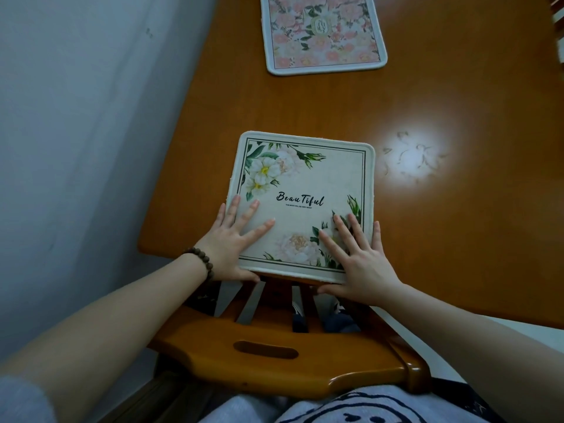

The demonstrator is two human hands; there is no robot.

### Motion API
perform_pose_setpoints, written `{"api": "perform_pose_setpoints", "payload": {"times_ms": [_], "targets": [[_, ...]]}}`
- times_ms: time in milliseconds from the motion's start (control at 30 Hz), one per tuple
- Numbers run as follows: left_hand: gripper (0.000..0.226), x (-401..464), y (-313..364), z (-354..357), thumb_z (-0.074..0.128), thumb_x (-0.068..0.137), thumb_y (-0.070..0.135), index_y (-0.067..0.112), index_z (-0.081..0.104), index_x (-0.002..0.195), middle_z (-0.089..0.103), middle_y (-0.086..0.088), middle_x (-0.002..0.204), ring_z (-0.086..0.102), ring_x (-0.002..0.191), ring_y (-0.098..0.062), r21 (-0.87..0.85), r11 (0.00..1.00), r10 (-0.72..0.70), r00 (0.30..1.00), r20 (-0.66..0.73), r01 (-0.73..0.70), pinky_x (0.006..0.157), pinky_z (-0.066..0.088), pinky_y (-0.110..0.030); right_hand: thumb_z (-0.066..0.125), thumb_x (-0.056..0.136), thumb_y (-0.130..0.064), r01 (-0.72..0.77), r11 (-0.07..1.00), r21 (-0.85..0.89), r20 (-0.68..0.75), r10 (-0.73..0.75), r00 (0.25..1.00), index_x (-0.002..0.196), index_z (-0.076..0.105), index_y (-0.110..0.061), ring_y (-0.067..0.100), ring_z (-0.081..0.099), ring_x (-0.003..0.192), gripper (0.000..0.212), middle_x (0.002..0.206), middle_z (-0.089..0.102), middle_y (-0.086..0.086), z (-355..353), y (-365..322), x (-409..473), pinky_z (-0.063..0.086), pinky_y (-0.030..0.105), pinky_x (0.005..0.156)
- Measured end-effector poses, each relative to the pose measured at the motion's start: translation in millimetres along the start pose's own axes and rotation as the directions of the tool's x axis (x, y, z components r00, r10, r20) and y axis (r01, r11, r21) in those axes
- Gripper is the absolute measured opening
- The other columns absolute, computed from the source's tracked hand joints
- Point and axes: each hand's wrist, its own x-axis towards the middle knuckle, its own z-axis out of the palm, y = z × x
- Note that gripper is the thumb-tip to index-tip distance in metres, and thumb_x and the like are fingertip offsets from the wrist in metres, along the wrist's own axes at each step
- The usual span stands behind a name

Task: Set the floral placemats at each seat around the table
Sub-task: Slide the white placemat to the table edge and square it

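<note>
A cream placemat [305, 184] with white flowers and the word "Beautiful" lies at the near edge of the wooden table [442, 87]. My left hand [235, 242] rests flat on its near left corner, fingers spread on top and thumb under the edge. My right hand [357, 257] lies flat on the near right corner in the same way, thumb below the mat's edge. A second placemat [323, 32] with pink flowers sits farther along the table, at the top of the view, untouched.
A wooden chair back [274, 352] with a handle slot stands between me and the table edge. A grey-blue wall [76, 148] runs close along the table's left side. A bright lamp reflection [412, 157] shines on the tabletop to the right of the cream mat.
</note>
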Motion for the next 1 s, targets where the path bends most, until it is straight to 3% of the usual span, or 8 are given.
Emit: {"api": "perform_pose_setpoints", "payload": {"times_ms": [267,667,833,1000], "targets": [[0.120,6.7,-6.6,2.7,0.026,0.049,0.101,0.047,-0.023,0.144,-0.040,-0.002,0.150,-0.039,0.135,-0.032,-0.032,0.999,0.035,0.999,0.012,-0.035,0.110,-0.015,-0.059,0.032,0.076,-0.087,-0.010,0.999,0.032,-0.038,0.011,0.999,0.154,0.003,-0.033,0.036,-0.011,0.147,0.100,0.162,-0.005,0.010,8.5,-5.0,-9.2,0.005,0.071,0.110],[0.113,2.6,-1.2,8.7,0.022,0.055,0.099,0.046,-0.022,0.144,-0.040,0.000,0.150,-0.035,0.137,-0.031,-0.019,1.000,0.013,0.998,-0.054,-0.014,0.107,-0.021,-0.052,0.027,0.076,-0.090,-0.007,0.999,0.031,-0.041,0.008,0.999,0.154,0.003,-0.035,0.034,-0.010,0.147,0.098,0.162,-0.005,0.008,12.9,-1.7,-8.0,-0.002,0.066,0.111],[0.115,2.7,2.1,5.5,0.021,0.053,0.100,0.046,-0.026,0.142,-0.042,-0.002,0.149,-0.038,0.136,-0.031,0.003,1.000,-0.022,1.000,-0.023,0.022,0.108,-0.021,-0.053,0.020,0.070,-0.094,-0.038,0.999,0.030,0.008,0.038,0.999,0.150,-0.011,-0.041,0.029,-0.023,0.144,0.102,0.160,-0.020,0.003,11.1,-0.9,-7.2,-0.013,0.062,0.111],[0.124,2.3,10.8,-6.9,0.038,0.053,0.097,0.044,-0.038,0.136,-0.052,-0.003,0.141,-0.047,0.128,-0.031,0.011,0.997,-0.071,0.993,0.094,0.071,0.106,-0.024,-0.056,0.018,0.067,-0.097,-0.011,0.994,0.107,0.051,0.006,0.999,0.145,-0.020,-0.049,0.019,-0.037,0.138,0.099,0.154,-0.032,-0.006,1.5,5.7,-7.4,-0.024,0.055,0.109]]}}
